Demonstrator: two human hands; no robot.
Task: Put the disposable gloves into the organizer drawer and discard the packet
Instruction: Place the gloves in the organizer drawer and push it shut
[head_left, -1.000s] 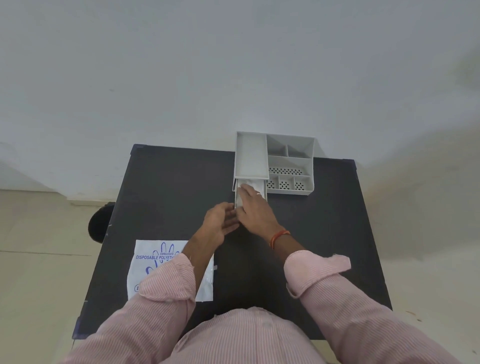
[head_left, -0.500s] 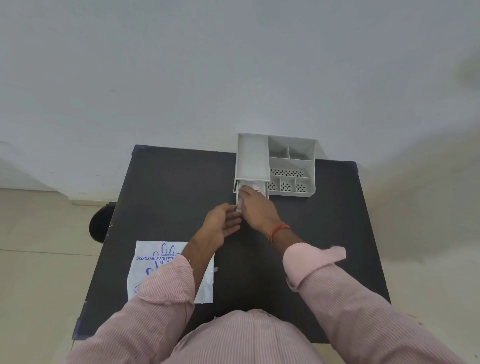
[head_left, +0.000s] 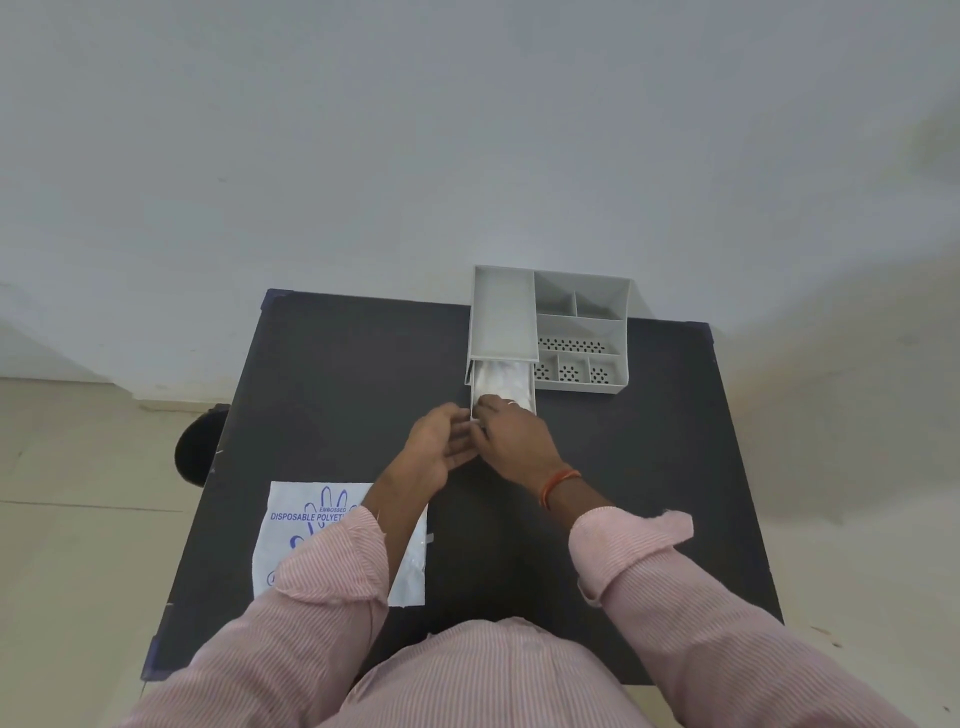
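A grey organizer (head_left: 579, 332) stands at the far edge of the black table (head_left: 337, 384). Its drawer (head_left: 474, 384) is pulled out toward me on the left side, with clear, crinkled disposable gloves (head_left: 503, 378) lying inside. My right hand (head_left: 517, 439) sits at the drawer's near end, fingers curled over its front edge. Just left of it, my left hand (head_left: 439, 449) has loose fingers touching the drawer's front left corner. The white packet (head_left: 306, 535) with blue print lies flat at the near left of the table, partly under my left forearm.
A round black object (head_left: 200, 447) stands on the floor beside the table's left edge. The organizer's other compartments (head_left: 579, 364) show nothing inside. A pale wall rises right behind the table, and tiled floor lies on both sides.
My right hand has drawn back from on top of the gloves to the drawer's front edge, so more of the gloves shows. My left hand has stayed near the drawer's front corner.
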